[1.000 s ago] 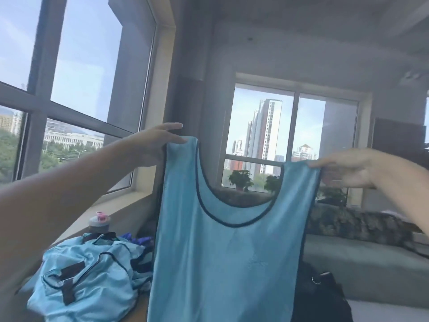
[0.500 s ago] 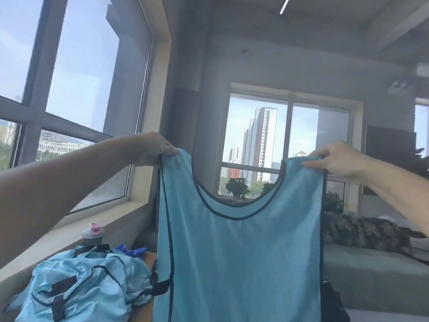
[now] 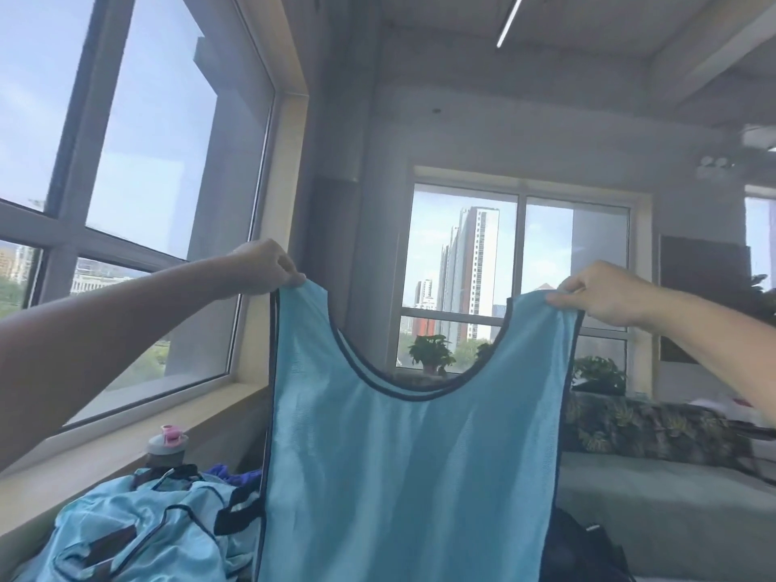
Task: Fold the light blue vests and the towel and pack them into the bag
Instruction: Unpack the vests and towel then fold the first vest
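Light blue mesh with dark trim hangs between both hands: the left hand [image 3: 262, 268] pinches one shoulder strap of the vest [image 3: 411, 468] with curled fingers, and the right hand [image 3: 604, 298] pinches the other, holding it spread in the air. Below left, near the window, lies a heap of more light blue vests [image 3: 138, 535], with a pink-capped bottle [image 3: 167, 449] just behind. A dark bag [image 3: 583, 552] shows at the vest's lower right.

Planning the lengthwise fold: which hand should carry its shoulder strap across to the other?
Probably either: left hand and right hand each pinch a strap of the hanging vest at similar height.
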Demonstrator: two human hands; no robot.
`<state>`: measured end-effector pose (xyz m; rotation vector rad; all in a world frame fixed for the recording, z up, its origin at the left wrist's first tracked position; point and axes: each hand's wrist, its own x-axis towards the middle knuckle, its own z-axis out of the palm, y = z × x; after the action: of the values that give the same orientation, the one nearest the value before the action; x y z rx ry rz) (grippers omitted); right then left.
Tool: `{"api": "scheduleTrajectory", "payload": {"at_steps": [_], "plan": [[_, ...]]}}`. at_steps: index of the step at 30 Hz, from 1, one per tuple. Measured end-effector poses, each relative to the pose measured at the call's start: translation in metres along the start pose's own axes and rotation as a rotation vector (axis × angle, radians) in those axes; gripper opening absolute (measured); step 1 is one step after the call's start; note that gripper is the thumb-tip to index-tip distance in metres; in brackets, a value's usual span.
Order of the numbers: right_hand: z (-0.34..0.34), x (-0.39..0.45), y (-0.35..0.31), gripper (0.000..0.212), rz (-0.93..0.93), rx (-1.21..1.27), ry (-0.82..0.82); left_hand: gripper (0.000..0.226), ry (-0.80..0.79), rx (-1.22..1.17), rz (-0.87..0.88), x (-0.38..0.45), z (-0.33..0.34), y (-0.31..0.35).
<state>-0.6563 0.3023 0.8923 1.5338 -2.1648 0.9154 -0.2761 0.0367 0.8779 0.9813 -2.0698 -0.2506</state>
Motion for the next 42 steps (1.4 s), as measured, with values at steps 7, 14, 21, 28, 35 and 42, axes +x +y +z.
{"api": "scheduleTrajectory", "payload": {"at_steps": [7, 14, 21, 28, 35, 42], "plan": [[-0.013, -0.002, -0.002, 0.01, -0.047, -0.205, -0.001, 0.032, 0.011, -0.096, 0.019, 0.004, -0.004, 0.004], [-0.008, -0.001, -0.006, 0.008, 0.076, -0.122, -0.066, 0.016, -0.43, -0.122, -0.161, 0.003, -0.015, 0.014], [0.008, -0.001, -0.005, 0.024, -0.015, -0.416, 0.096, 0.022, -0.14, 0.301, 0.086, 0.006, -0.001, 0.018], [0.05, -0.008, 0.012, 0.015, -0.06, -0.437, 0.197, 0.026, -0.04, 0.29, 0.216, -0.002, 0.038, 0.003], [0.098, 0.001, 0.02, 0.022, 0.034, -0.128, 0.277, 0.018, 0.075, 0.151, 0.063, 0.002, 0.077, -0.018], [0.16, -0.014, 0.021, 0.018, -0.077, -0.265, 0.283, 0.015, 0.036, 0.146, 0.095, -0.006, 0.128, -0.042]]}}
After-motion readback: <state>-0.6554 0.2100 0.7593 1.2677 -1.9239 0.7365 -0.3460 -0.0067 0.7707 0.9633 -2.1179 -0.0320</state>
